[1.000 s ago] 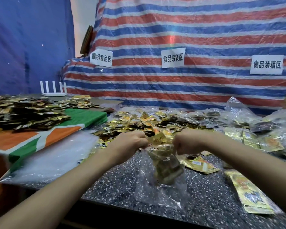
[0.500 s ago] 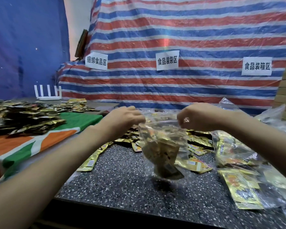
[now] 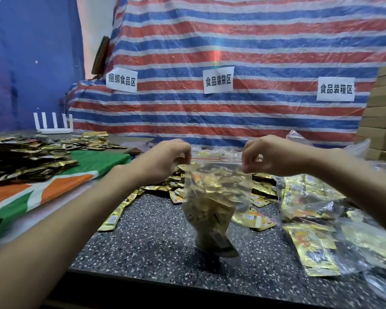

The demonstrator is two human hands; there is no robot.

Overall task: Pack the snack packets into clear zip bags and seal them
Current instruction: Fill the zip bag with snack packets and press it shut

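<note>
A clear zip bag (image 3: 216, 197) filled with gold snack packets hangs upright above the speckled table (image 3: 156, 246). My left hand (image 3: 165, 159) pinches the bag's top left corner. At the top right corner my right hand (image 3: 267, 157) pinches the zip strip, which is stretched taut between both hands. Loose gold snack packets (image 3: 261, 219) lie on the table behind and beside the bag.
Filled clear bags (image 3: 316, 204) pile up at the right. A large heap of dark and gold packets (image 3: 25, 157) covers an orange, white and green cloth (image 3: 42, 192) at the left. Cardboard boxes (image 3: 381, 121) are stacked at the far right, and a striped tarp with paper signs hangs behind.
Both hands lifted the bag off the table and moved apart, pulling its top edge straight. The bag now hangs free with the packets settled at its bottom.
</note>
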